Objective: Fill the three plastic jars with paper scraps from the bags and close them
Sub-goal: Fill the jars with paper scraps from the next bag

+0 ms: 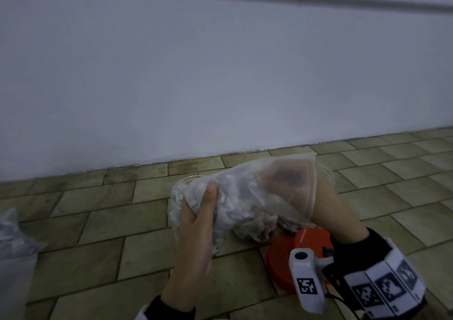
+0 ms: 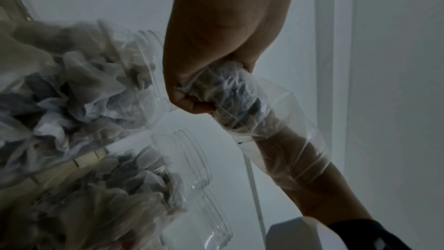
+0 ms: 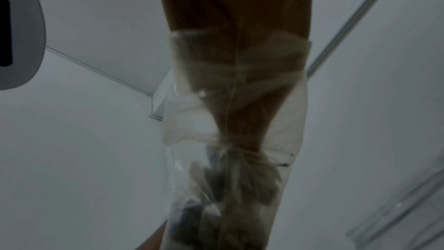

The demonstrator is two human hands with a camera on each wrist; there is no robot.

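Left hand [image 1: 196, 221] grips the floppy, light bag [image 1: 247, 197] of scraps over the jars [image 2: 100, 86]; right hand [image 1: 282, 175] is buried inside, grip hidden. Best pinched by its bunched plastic.

Left hand [image 1: 196, 224] raised at centre, thumb up and pressing against clear plastic, fingers curled round a bunched fold of it. Forearm reaching up from the lower edge, dark cuff at the wrist. Right hand [image 1: 282, 175] pushed deep inside that same plastic, seen only dimly through it; fingers' pose unclear. Right forearm bare, angled up-left, wrist strapped with a marker-covered band.
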